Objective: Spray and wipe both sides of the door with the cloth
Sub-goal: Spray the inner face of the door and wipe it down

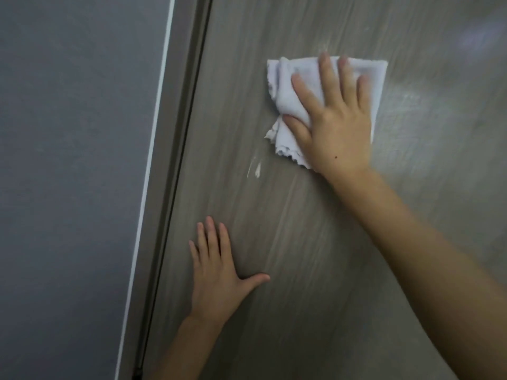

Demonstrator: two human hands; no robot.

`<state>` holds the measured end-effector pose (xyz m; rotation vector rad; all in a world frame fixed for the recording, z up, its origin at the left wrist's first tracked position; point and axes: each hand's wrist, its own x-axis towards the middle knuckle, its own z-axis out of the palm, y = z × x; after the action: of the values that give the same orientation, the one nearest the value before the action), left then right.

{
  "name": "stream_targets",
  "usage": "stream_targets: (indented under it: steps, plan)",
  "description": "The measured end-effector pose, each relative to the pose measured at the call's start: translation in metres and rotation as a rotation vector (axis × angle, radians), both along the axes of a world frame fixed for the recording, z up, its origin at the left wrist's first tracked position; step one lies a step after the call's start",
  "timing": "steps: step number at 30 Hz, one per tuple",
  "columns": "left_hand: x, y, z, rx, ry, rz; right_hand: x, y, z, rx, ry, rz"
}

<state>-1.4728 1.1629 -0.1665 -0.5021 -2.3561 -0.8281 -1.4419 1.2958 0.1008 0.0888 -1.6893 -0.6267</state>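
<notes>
A grey-brown wood-grain door (315, 242) fills most of the view. My right hand (334, 116) lies flat on a folded white cloth (296, 78), pressing it against the door in the upper middle, with the thumb tucked under a fold. My left hand (216, 275) rests flat on the door lower down, fingers apart and nothing in it. A small white wet streak (255, 168) shows on the door just below the cloth. Pale smeared patches shine to the right of the cloth. No spray bottle is in view.
The door's left edge meets a grey door frame (175, 160) with a dark gap along it. Left of the frame runs a thin white strip, then a blue-grey wall (68, 160).
</notes>
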Motion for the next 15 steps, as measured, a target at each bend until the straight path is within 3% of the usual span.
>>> stream_targets:
  steps: [3, 7, 10, 12, 15]
  plan:
    - [0.001, 0.000, 0.000, 0.007, 0.008, 0.003, -0.004, -0.010, -0.034, 0.031, -0.073, 0.009]
    - [0.001, -0.001, -0.002, 0.081, -0.037, -0.094, -0.001, -0.013, -0.137, 0.413, -0.401, 0.006]
    - [0.001, -0.011, -0.007, 0.137, -0.055, -0.207, 0.004, -0.008, -0.145, 0.558, -0.550, 0.012]
    - [0.005, -0.021, -0.005, 0.101, -0.068, -0.199, -0.002, -0.007, -0.100, 0.471, -0.428, 0.014]
    - [0.008, -0.026, 0.002, 0.056, -0.071, -0.157, -0.002, -0.009, -0.026, 0.108, -0.130, 0.029]
